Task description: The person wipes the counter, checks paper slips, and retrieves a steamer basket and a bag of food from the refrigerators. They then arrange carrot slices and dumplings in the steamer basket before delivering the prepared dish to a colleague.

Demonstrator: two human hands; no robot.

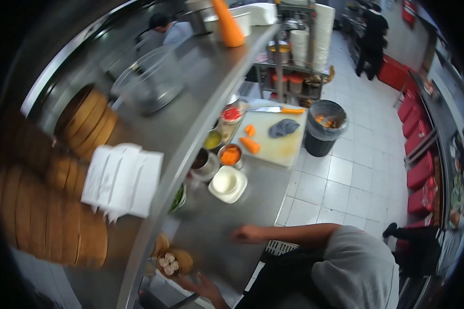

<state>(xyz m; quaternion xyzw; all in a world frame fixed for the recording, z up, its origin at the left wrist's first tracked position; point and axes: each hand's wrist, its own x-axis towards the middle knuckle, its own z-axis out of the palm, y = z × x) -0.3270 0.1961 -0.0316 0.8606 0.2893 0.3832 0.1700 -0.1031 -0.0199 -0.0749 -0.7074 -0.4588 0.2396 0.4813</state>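
Observation:
At the lower left of the head view a small bamboo steamer basket [183,261] holds several pale dumplings [168,263]. My left hand [203,288] is right beside its rim, fingers spread apart. Over the steel counter [211,226], my right hand [248,234] has its fingers curled in, with nothing showing in them; it is slightly blurred. Another bamboo basket [162,244] sits behind the dumplings. Farther along the counter are a white bowl [225,181] on a square white dish [233,194] and a container of chopped orange food [230,153].
A cutting board [288,152] bears a knife [276,109], carrot pieces [250,145] and a grey cloth [283,128]. Paper slips [122,180] hang from the overhead shelf [201,98]. Stacked steamers [51,216] stand left. A lined bin [322,139] stands beyond; a person [374,38] is farther back.

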